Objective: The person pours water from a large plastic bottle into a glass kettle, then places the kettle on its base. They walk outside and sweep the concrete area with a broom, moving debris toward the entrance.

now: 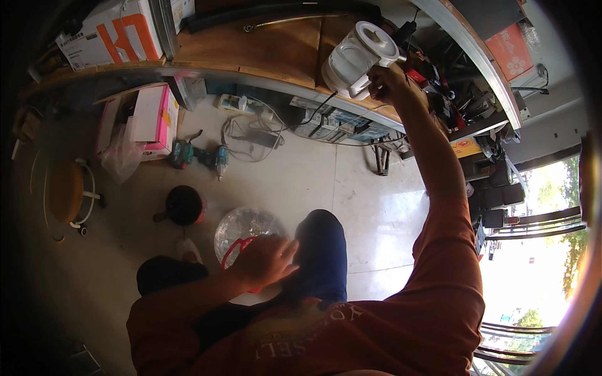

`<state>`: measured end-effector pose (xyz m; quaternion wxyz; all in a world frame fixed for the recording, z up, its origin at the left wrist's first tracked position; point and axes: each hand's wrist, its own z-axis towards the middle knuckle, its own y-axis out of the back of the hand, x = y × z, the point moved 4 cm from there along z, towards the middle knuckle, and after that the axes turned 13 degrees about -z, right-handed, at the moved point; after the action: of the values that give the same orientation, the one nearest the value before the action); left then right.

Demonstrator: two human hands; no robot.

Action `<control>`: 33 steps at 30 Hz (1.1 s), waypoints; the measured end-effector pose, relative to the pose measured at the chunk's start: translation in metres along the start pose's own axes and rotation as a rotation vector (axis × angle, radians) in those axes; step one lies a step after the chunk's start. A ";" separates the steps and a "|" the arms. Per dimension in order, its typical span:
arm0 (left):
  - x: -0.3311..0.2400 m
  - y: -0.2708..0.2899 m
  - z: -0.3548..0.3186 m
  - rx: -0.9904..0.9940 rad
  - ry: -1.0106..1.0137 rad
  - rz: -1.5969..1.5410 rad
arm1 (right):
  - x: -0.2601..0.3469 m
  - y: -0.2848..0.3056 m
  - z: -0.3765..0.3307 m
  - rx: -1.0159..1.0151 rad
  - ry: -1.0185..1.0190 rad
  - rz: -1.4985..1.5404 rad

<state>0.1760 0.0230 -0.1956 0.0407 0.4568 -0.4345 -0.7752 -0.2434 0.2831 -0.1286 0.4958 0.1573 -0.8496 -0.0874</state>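
Note:
On the wooden shelf at the upper right stands a lidded white jug [348, 63] with a partly see-through body. My right hand [387, 85] reaches up to it, fingers curled at its handle. Lower down, near my knee, my left hand [266, 258] is held with its fingers stretched out. Just beneath and beside it shows a red loop-shaped handle [231, 252], partly covered by the hand. A round, clear plastic container [246, 224] sits below on the floor; whether the red handle belongs to it, I cannot tell.
Two teal cordless power tools [221, 161] stand on the floor beside a pink-and-white carton [158, 122]. A dark round object [184, 205] and a stool [73, 191] are at the left. Cables and a power strip [241, 104] lie under the shelf. Tools crowd its right end.

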 end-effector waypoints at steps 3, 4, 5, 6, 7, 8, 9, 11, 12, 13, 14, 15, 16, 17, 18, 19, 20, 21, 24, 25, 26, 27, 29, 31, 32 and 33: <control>0.000 -0.001 0.002 0.023 0.015 0.010 | 0.010 0.000 -0.005 -0.007 0.030 -0.049; 0.001 -0.002 0.002 0.034 0.024 0.009 | 0.013 -0.001 -0.006 0.019 0.050 -0.050; 0.001 -0.002 0.002 0.025 0.019 0.006 | 0.013 0.000 -0.007 -0.016 0.024 -0.057; 0.001 -0.002 0.003 0.017 0.013 0.002 | 0.014 0.000 -0.008 -0.020 0.005 -0.058; 0.001 -0.002 0.003 0.006 0.008 -0.001 | 0.014 0.000 -0.007 -0.026 -0.008 -0.058; 0.001 -0.002 0.003 0.013 0.013 0.001 | 0.013 0.000 -0.007 -0.025 -0.020 -0.049; 0.002 -0.003 0.003 0.019 0.019 0.002 | 0.012 0.000 -0.005 -0.024 -0.028 -0.039; 0.002 -0.003 0.003 0.013 0.019 0.009 | 0.010 0.003 -0.003 -0.028 -0.029 -0.025; 0.002 -0.003 0.003 0.002 0.012 0.016 | 0.009 0.004 -0.002 -0.034 -0.021 -0.022; 0.001 -0.003 0.003 -0.014 0.002 0.026 | 0.009 0.006 -0.001 -0.041 -0.024 -0.017; 0.002 -0.003 0.003 -0.003 0.008 0.023 | 0.010 0.007 0.001 -0.014 -0.009 -0.033; 0.002 -0.004 0.003 0.004 0.011 0.023 | 0.011 0.007 0.002 0.010 -0.005 -0.048; 0.002 -0.004 0.004 0.011 0.014 0.022 | 0.012 0.008 0.003 0.009 0.005 -0.064; 0.002 -0.004 0.004 -0.001 0.010 0.023 | 0.013 0.008 0.005 0.013 -0.007 -0.072; 0.001 -0.004 0.004 -0.013 0.006 0.023 | 0.014 0.009 0.006 -0.010 -0.012 -0.082; 0.001 -0.003 0.004 -0.027 0.000 0.031 | 0.014 0.008 0.007 0.008 -0.010 -0.088; 0.002 -0.004 0.005 -0.024 0.000 0.022 | 0.014 0.010 0.008 -0.026 -0.024 -0.088; 0.002 -0.004 0.005 -0.026 -0.004 0.023 | 0.013 0.009 0.007 -0.019 -0.029 -0.085; 0.004 -0.005 0.004 -0.025 -0.005 0.022 | 0.009 0.009 0.006 -0.063 -0.043 -0.011; 0.004 -0.006 0.004 -0.013 -0.005 0.028 | 0.008 0.010 0.004 -0.091 -0.037 0.020; 0.005 -0.006 0.003 -0.014 -0.004 0.019 | 0.004 0.010 0.002 -0.106 -0.025 0.026; 0.006 -0.006 0.003 -0.005 0.000 0.016 | 0.004 0.010 0.000 -0.098 -0.013 0.027; 0.006 -0.007 0.003 0.007 -0.002 0.014 | 0.002 0.010 -0.003 -0.080 -0.027 0.021; 0.005 -0.007 0.003 0.015 -0.015 0.026 | 0.008 0.006 -0.002 -0.015 -0.003 0.043; 0.005 -0.006 0.003 0.014 -0.016 0.021 | 0.010 0.004 -0.002 0.011 0.002 0.052; 0.005 -0.006 0.004 0.013 -0.018 0.016 | 0.012 0.003 -0.002 -0.001 0.002 0.046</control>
<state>0.1722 0.0267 -0.2025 0.0403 0.4466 -0.4438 -0.7759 -0.2481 0.2814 -0.1170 0.4987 0.1375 -0.8524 -0.0761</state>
